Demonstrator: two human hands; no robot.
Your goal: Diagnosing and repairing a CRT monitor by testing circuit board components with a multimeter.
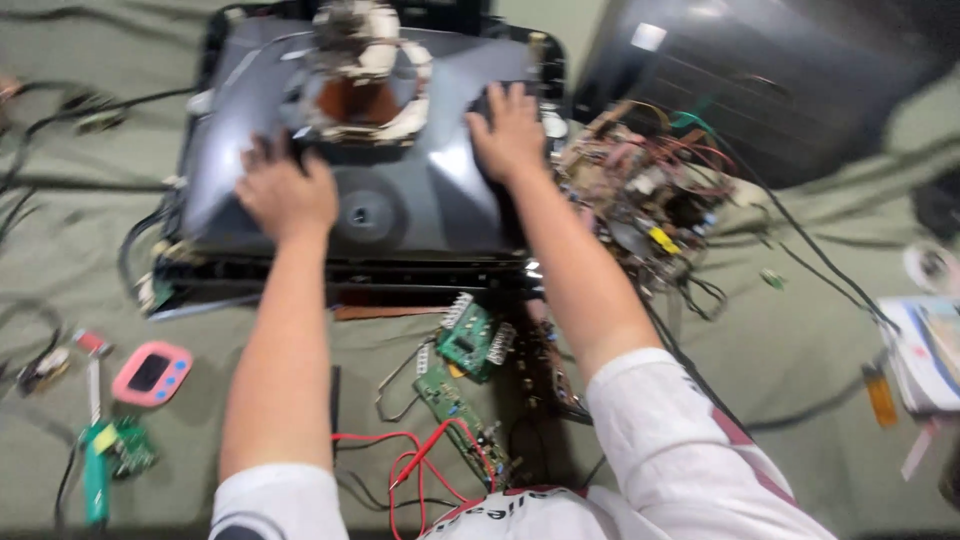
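Note:
A dark grey picture tube (400, 190) lies face down in a black frame on the green cloth, its neck with a copper and white yoke (365, 70) pointing up at the far side. My left hand (287, 190) rests flat on the tube's left slope, fingers spread. On the tube's right slope lies my right hand (510, 130), also flat and spread, close to the yoke. Neither hand holds anything.
A brown circuit board with coloured wires (650, 190) lies right of the tube, a black back cover (780, 80) behind it. Green circuit boards (465, 370) and red wires (410, 465) lie near me. A pink timer (152, 372) and green tool (98, 465) sit left, papers (930, 350) right.

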